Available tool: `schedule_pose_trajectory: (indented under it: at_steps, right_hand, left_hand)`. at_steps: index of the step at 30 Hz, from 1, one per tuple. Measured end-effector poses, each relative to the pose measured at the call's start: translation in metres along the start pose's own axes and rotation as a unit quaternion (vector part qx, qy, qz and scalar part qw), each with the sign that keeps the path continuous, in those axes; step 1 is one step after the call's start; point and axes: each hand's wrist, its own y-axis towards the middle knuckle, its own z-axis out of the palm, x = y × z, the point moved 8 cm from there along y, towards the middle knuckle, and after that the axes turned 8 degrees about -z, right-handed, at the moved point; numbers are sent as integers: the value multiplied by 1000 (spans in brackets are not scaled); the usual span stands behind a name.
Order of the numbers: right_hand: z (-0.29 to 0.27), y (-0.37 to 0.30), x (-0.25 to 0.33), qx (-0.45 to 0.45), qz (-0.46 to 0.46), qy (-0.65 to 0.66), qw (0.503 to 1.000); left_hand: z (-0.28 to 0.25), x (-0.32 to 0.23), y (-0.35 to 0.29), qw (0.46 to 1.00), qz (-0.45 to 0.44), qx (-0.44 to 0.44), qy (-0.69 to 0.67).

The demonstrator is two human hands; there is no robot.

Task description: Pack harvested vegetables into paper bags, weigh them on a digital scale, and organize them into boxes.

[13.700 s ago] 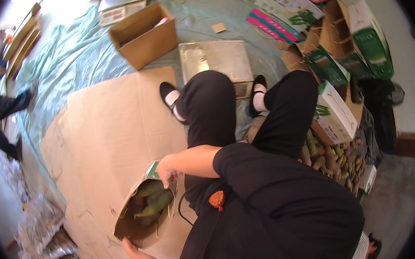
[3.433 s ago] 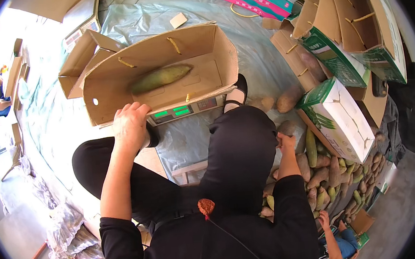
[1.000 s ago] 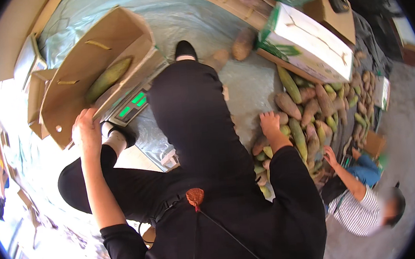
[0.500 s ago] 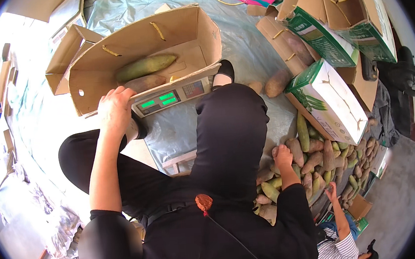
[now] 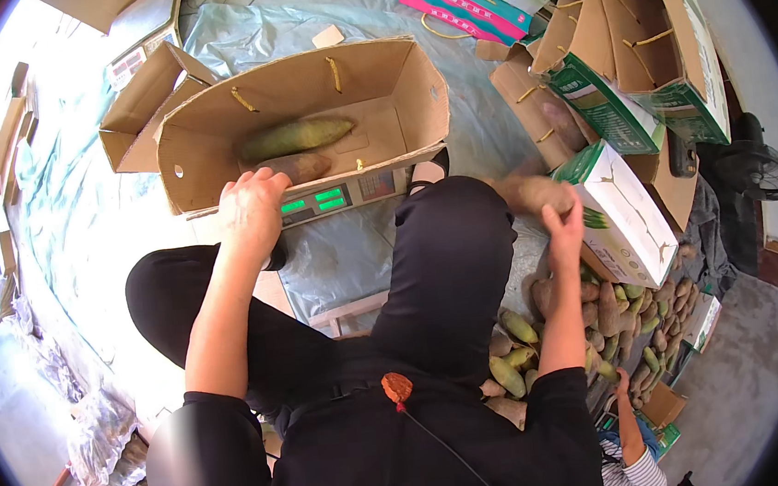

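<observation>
- The right hand (image 5: 564, 218) gripped a blurred root (image 5: 529, 193).
- The left hand (image 5: 252, 205) clasped the near rim of the box (image 5: 370, 78), 2 vegetables (image 5: 298, 138) just beyond it.
- Filling seemed underway; the next move likely called for carrying leftward.

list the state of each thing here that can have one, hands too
large carton, open, two roots inside
scale, on, display lit green
small carton, open
left hand, gripping the large carton's near edge
right hand, gripping a brown root, blurred
black fan, cannot tell if running
</observation>
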Motion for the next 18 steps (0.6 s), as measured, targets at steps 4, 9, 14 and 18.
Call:
schedule_pose_trajectory:
  at_steps: [4, 9, 14, 18]
  right_hand:
    - [55, 53, 121, 65, -130, 87, 986]
    - [163, 80, 213, 199, -212, 145, 946]
    - [270, 75, 196, 374, -245, -35, 894]
    - [339, 48, 145, 483, -354, -312, 738]
  left_hand:
    - [-1, -1, 0, 1000, 14, -14, -7]
    - [-6, 2, 0, 1000, 4, -6, -9]
    - [-5, -1, 2, 1000, -1, 10, -15]
    - [-4, 2, 1, 1000, -4, 17, -12]
